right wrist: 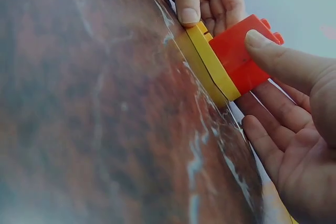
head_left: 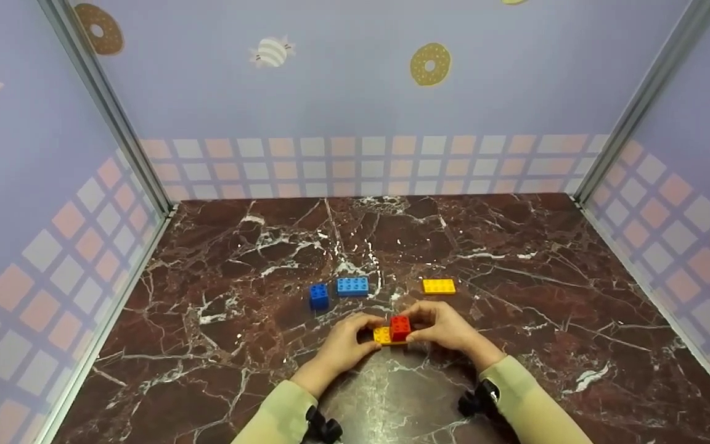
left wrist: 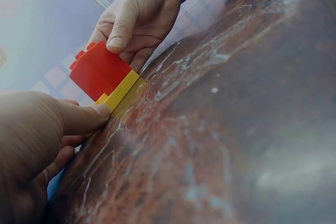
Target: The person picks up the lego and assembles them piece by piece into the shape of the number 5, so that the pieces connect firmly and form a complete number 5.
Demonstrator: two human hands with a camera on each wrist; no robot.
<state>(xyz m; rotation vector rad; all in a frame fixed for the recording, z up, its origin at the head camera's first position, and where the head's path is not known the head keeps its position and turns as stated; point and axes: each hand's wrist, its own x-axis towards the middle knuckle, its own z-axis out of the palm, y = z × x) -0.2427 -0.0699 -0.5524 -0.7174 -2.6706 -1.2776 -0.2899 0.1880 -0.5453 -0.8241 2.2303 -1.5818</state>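
A flat yellow toy brick (head_left: 382,335) lies on the marbled table, and a taller red brick (head_left: 400,328) stands on its right part. My left hand (head_left: 345,345) pinches the yellow brick's left end between thumb and fingers; in the left wrist view the thumb presses its near side. With thumb and fingers my right hand (head_left: 444,327) grips the red brick from the right. In the right wrist view the right thumb lies flat against the face of the red brick (right wrist: 239,51), whose lower edge sits against the yellow brick (right wrist: 212,64).
Behind the hands stand a dark blue brick (head_left: 318,296) and, right of it, a light blue brick (head_left: 352,286). A second flat yellow brick (head_left: 439,287) lies just beyond the right hand. Patterned walls (head_left: 355,92) close off the table (head_left: 238,382) at back and sides.
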